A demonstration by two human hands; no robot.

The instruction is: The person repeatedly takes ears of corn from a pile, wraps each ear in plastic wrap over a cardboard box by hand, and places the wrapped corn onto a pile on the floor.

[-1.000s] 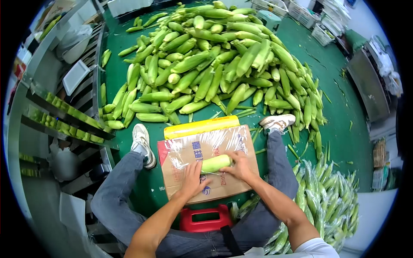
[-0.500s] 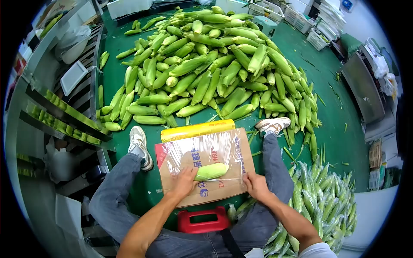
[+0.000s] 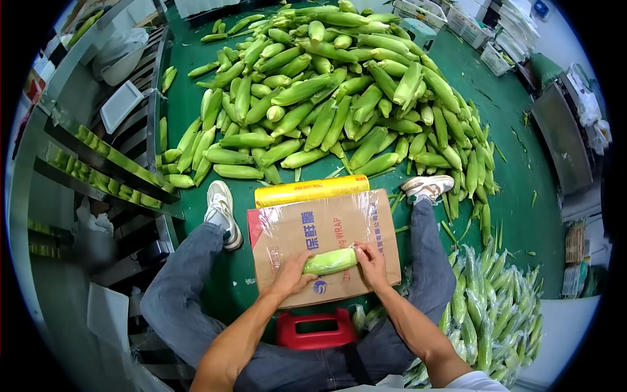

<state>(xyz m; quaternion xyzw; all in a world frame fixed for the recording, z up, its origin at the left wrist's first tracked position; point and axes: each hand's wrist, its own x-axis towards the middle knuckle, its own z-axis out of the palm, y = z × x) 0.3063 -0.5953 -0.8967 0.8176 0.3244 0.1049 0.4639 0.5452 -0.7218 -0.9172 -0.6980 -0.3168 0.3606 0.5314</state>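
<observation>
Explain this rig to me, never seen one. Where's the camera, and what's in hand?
There is no robot here: a seated person works with bare hands. The single view comes from a camera worn on the head, looking forward and down. The left hand and right hand hold an ear of corn, one at each end, above a printed cardboard box. The ear looks glossy, as if under clear film. A yellow roll lies along the box's far edge. Beyond it, a large corn pile covers the green floor; film-wrapped ears are heaped at the person's right.
</observation>
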